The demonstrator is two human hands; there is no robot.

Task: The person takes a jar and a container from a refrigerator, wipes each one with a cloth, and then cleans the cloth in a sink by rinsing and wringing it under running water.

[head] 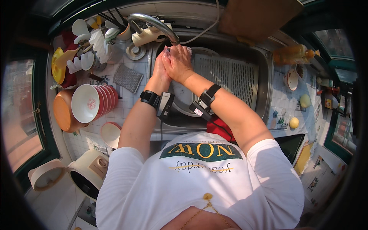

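My left hand [160, 67] and my right hand [179, 61] are pressed together under the spout of a curved metal faucet [155, 18], over a stainless steel sink [267, 86]. Both look wet. Between them is a whitish, textured thing [189, 50], mostly hidden by my fingers, so its kind is unclear. The right hand lies over the left, its fingers pointing away from me. Beneath and to the right, a perforated metal draining tray [230, 72] sits in the sink. Part of a round metal vessel [184, 99] shows below my wrists.
Left of the sink lie a grey scouring pad [128, 78], stacked red-and-white bowls [86, 103], a single bowl [110, 135] and a brown pot [63, 112]. Utensils crowd the back left. A bottle of orange liquid [290, 54] and a yellow round fruit [294, 122] are on the right.
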